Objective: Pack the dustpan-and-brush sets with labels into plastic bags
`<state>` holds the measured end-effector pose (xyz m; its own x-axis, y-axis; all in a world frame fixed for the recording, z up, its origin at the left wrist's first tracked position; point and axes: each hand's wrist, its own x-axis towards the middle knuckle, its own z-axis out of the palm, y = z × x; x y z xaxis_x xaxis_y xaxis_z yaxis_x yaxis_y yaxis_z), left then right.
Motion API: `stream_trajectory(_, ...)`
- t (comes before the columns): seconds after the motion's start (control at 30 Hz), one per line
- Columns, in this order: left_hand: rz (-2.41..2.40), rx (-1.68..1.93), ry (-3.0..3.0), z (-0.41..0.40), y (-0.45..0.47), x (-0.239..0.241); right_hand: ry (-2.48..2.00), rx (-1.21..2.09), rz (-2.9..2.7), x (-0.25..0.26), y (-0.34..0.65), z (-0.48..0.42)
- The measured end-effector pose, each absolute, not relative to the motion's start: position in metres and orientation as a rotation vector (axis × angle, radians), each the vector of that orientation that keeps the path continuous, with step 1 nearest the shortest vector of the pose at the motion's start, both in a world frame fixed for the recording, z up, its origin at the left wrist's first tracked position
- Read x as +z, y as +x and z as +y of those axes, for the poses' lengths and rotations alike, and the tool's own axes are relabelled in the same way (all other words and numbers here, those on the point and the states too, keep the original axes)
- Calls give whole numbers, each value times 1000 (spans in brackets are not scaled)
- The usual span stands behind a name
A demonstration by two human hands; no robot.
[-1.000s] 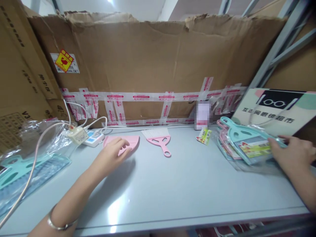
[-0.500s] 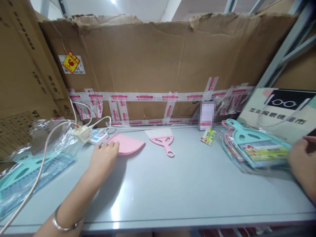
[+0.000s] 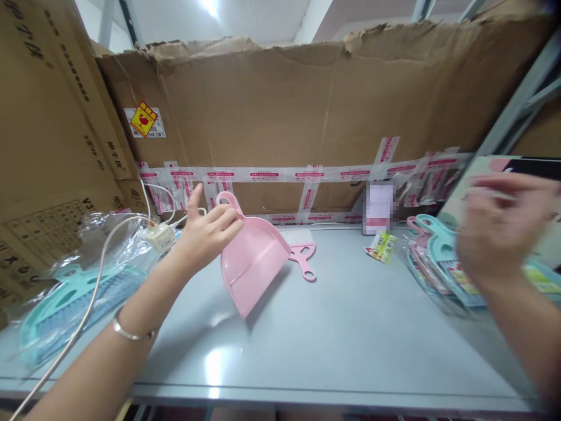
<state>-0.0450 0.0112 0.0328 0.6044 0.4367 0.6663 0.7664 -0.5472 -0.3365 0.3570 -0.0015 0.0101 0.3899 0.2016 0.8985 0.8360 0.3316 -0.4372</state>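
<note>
A pink dustpan (image 3: 256, 257) hangs tilted above the table, its handle end up and its wide edge down. My left hand (image 3: 210, 231) is closed on it at the handle side, with the thumb pointing up. Behind the pan lies a pink hand brush (image 3: 302, 257) with white bristles, partly hidden by it. My right hand (image 3: 504, 225) is raised at the right, its fingers curled but smeared by motion; whether it holds anything does not show. Below and behind it lie bagged turquoise and pink dustpan-and-brush sets (image 3: 438, 242).
Another bagged turquoise set (image 3: 74, 304) lies at the left, crossed by a cable (image 3: 94, 275) from a plug adapter (image 3: 161, 237). A phone (image 3: 377, 207) leans on the cardboard wall (image 3: 280, 105), near a small green card (image 3: 381, 248). A printed bag (image 3: 460, 193) stands at right.
My left hand has lifted the pink dustpan off the table and turned it, moving slightly right. My right hand has come up and left from beside the bagged sets.
</note>
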Motion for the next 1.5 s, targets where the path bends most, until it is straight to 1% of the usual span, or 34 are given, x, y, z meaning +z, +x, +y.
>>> stream_trajectory(0.07, -738, -652, -2256, 25, -35, 33, -1141, -189, -1510, 13, 302, 3)
stream_trajectory(0.13, -552, -651, -2247, 35, -28, 30, -1117, 229, -1759, 7, 255, 10)
stream_trajectory(0.27, -380, -754, -2244, 44, -21, 16, -1066, 897, -1808, -19, 211, 22)
stream_trajectory(0.33, -397, -904, -2253, 44, -20, 6, -1031, 1086, -1763, -32, 211, 24)
stream_trajectory(0.37, -451, -1014, -2252, 45, -20, 1, -1012, 1112, -1717, -36, 213, 24)
stream_trajectory(0.47, -832, -1443, -2309, 44, -19, -12, -992, 1029, -1535, -45, 222, 22)
stream_trajectory(0.57, -1439, -1838, -2658, 39, -17, -19, -1001, 957, -1414, -50, 226, 23)
stream_trajectory(0.6, -1650, -1885, -2805, 36, -16, -21, -1007, 945, -1403, -52, 226, 23)
stream_trajectory(0.67, -1913, -1839, -3052, 30, -11, -23, -1034, 934, -1404, -55, 224, 23)
stream_trajectory(0.77, -1931, -1794, -3145, 22, -3, -28, -1066, 961, -1431, -60, 218, 18)
stream_trajectory(0.9, -2066, -1953, -2941, 23, 0, -33, -1040, 1001, -1544, -58, 219, 17)
stream_trajectory(0.97, -2135, -2055, -2792, 26, -5, -31, -1053, 850, -1665, -56, 231, 24)
stream_trajectory(1.07, -2192, -2160, -2626, 30, -16, -27, -1139, 451, -1995, -60, 257, 41)
stream_trajectory(1.2, -2281, -2227, -2501, 35, -26, -23, -1261, 12, -2470, -71, 279, 54)
stream_trajectory(1.27, -2307, -2236, -2457, 36, -28, -21, -1218, -159, -2597, -73, 277, 54)
stream_trajectory(1.37, -2270, -2254, -2452, 36, -30, -18, -992, -330, -2683, -71, 264, 51)
stream_trajectory(1.5, -2168, -2292, -2486, 35, -34, -12, -736, -367, -2698, -69, 251, 51)
